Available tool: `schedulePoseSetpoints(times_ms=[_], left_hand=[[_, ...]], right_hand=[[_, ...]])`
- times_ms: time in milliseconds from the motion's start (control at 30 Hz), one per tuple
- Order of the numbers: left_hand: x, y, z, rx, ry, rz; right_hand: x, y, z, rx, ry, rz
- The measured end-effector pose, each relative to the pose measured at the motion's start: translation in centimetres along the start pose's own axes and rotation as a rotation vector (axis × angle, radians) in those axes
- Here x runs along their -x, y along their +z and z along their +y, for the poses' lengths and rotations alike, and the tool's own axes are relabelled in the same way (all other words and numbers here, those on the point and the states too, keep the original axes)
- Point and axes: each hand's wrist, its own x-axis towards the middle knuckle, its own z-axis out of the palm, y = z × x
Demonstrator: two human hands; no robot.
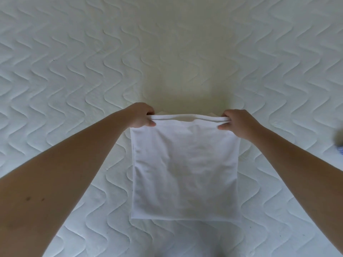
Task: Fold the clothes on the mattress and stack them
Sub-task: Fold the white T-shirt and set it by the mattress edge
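White cloth [185, 169], a garment already folded into a rough square, hangs in front of the person, held up by its top edge over the quilted mattress [74, 71]. The left hand [142, 115] pinches the upper left corner, thumb underneath and fingers curled over the bunched edge, so that grip is closed on the cloth. The right hand [235, 122] does the same at the upper right corner, fingers wrapped round the rolled edge, its grip closed on the cloth too. Between the two hands the top edge runs nearly level and taut, with several layers showing along it. Below that the cloth hangs flat, faintly creased, and its bottom edge is straight. Whether that bottom edge touches the mattress or hangs just above it, I cannot tell from here. Both bare forearms reach in from the lower corners of the view, well apart at the elbows and closing toward the cloth. The mattress is white with a wavy stitched pattern, and a dim yellowish shadow lies on it beyond the hands. At the far right edge, on the mattress, sits a small blurred object [339, 145], dark above with a bluish striped bit below; it is too blurred to make out.
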Motion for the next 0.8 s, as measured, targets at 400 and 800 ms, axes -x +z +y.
schedulePoseSetpoints(times_ms=[400, 800], left_hand=[[16.5, -16.4, 6.5, 0.033, 0.12, 0.501], [16.0, 3.8, 4.9, -0.256, 0.206, 0.573]], right_hand=[[12.5, -16.4, -7.0, 0.025, -0.27, 0.543], [16.0, 0.0, -1.0, 0.245, -0.251, 0.559]])
